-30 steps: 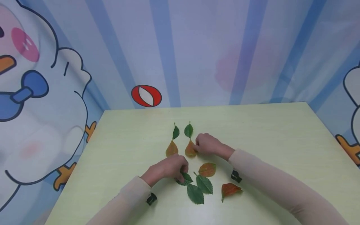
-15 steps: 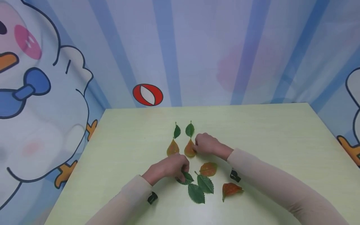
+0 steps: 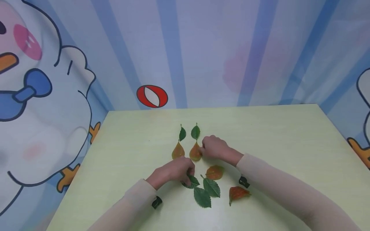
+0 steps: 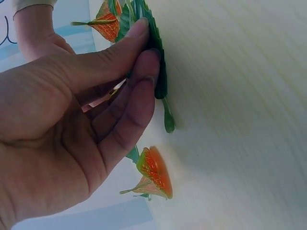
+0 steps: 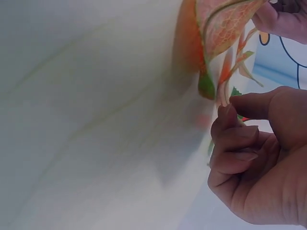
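"On the pale table (image 3: 274, 138), what's held?"

"Left hand (image 3: 175, 170) pinches a serrated green leaf (image 3: 194, 182); right hand (image 3: 215, 147) pinches an orange leaf (image 3: 195, 153) just beside a second green leaf (image 3: 195, 132)."

"Risk?"

"A sideways tug could knock that second leaf askew."

On the pale tabletop (image 3: 274, 131), small green leaves (image 3: 195, 132) and yellowish-orange leaves (image 3: 178, 150) lie toward twelve o'clock. Larger green leaves (image 3: 202, 197) lie toward six, a reddish leaf (image 3: 238, 193) toward four.
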{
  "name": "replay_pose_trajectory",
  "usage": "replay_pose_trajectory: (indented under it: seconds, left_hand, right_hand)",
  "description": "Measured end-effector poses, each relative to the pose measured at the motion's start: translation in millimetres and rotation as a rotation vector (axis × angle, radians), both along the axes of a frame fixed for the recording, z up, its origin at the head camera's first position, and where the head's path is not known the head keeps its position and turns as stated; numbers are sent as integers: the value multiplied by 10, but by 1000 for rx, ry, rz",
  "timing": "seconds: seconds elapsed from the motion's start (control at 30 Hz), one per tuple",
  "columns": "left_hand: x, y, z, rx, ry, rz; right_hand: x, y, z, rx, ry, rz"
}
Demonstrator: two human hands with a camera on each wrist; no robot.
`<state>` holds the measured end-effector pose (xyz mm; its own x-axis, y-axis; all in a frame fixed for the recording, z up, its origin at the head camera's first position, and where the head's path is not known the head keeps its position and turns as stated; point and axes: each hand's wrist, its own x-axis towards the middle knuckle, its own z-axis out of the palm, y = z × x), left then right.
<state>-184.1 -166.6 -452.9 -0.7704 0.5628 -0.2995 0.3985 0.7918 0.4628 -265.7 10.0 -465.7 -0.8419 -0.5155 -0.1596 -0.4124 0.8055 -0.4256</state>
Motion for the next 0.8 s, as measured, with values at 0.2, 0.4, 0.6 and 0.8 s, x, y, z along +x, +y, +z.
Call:
replay_pose_trajectory:
  seconds: [0.2,0.4,0.6,0.8]
  left_hand:
    - [-6,5,0,-2,-1,-7]
    - [-7,15,-9,2,-3,-8]
    - [-19,21,-13,0,-12,7]
    - [2,26,-12,17,-22,7]
  right_hand:
    - [91,146,113,33,13,33]
    - [194,360,170,72,-41,75]
    - [310,508,193,30,-48,195]
    - [443,569,152,8,-8,312]
